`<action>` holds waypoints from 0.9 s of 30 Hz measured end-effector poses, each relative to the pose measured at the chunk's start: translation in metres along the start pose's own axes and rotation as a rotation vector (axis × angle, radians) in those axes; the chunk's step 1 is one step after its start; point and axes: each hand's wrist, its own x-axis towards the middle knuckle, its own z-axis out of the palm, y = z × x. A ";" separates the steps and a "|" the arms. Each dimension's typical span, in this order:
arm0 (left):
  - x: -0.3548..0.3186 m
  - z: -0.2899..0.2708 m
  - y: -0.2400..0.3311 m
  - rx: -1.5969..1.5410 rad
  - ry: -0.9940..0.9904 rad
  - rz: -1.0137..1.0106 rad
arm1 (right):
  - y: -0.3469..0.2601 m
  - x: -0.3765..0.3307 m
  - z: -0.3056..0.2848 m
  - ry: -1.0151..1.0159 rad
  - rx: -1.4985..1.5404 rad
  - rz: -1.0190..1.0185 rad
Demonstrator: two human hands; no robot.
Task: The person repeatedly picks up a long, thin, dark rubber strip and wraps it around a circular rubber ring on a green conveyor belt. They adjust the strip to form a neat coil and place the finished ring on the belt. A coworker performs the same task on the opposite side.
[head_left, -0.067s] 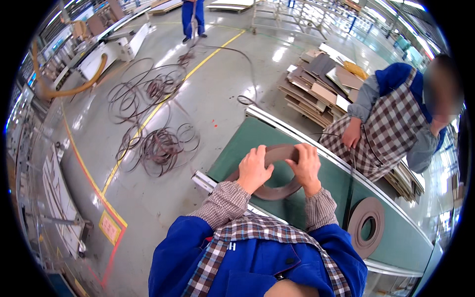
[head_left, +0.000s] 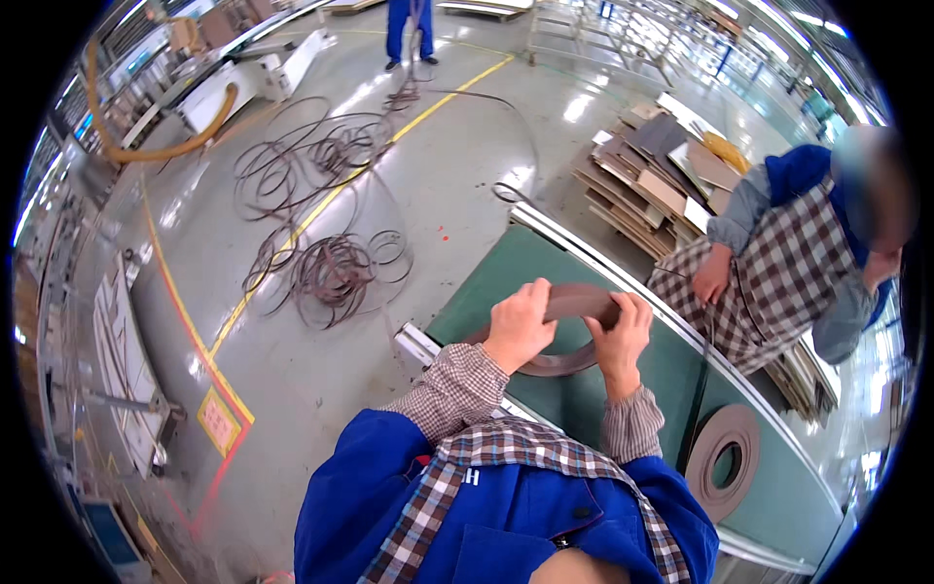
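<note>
A roll of brown edge banding (head_left: 576, 300) is held between my two hands above the green belt (head_left: 477, 282) of a conveyor table. My left hand (head_left: 520, 326) wraps the roll's left side, and my right hand (head_left: 625, 336) grips its right side with the thumb toward the ring's open middle. Both hands are closed on it. The roll is tilted, and through its hole the green belt shows. To the right, a second brown roll of edge banding (head_left: 728, 423) lies flat on the belt, apart from my hands.
Across the conveyor stands a co-worker in a checked apron (head_left: 798, 253), one hand near a dark strip. Behind are stacked boards (head_left: 647, 170). Loose coils of brown strip (head_left: 336, 277) lie on the floor at left. A person in blue trousers (head_left: 409, 29) stands far off.
The view has shifted slightly, so the scene sits further right. The near edge of the held roll appears a little higher. Both hands keep their hold.
</note>
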 end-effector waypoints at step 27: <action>0.040 -0.053 0.080 -0.724 0.182 0.038 | -0.057 0.005 -0.100 0.190 1.561 0.222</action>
